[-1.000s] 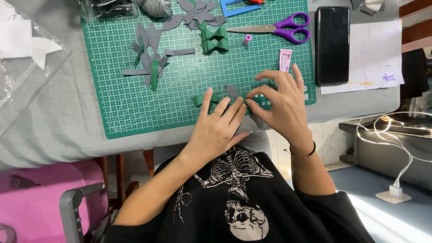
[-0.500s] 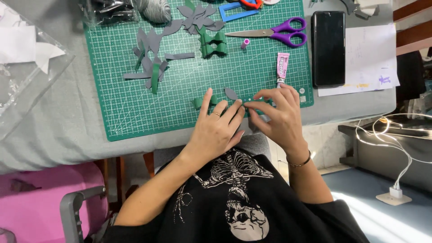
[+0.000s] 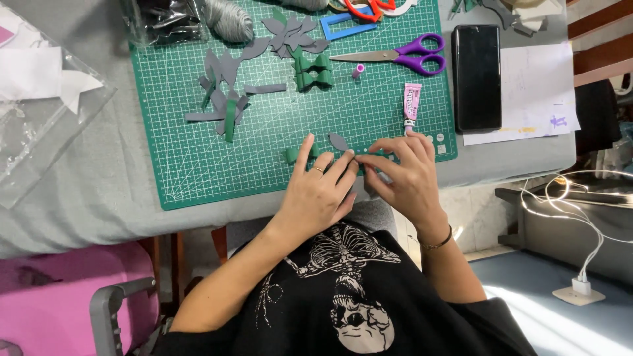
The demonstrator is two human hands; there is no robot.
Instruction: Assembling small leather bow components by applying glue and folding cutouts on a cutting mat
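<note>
My left hand and my right hand meet at the near edge of the green cutting mat, both pinching a green felt bow piece that is mostly hidden under the fingers. A small grey felt leaf lies just beyond my fingertips. A finished green felt bow sits further up the mat. A small pink glue tube lies just beyond my right hand, its purple cap apart from it.
Purple-handled scissors and a black phone lie at the far right. Grey and green felt cutouts are scattered on the mat's left. White paper lies right of the phone, a clear plastic bag at the left, a pink chair below.
Both hands stay together on the green piece; the right hand's fingers have curled in closer to the left hand. The view has shifted slightly.
</note>
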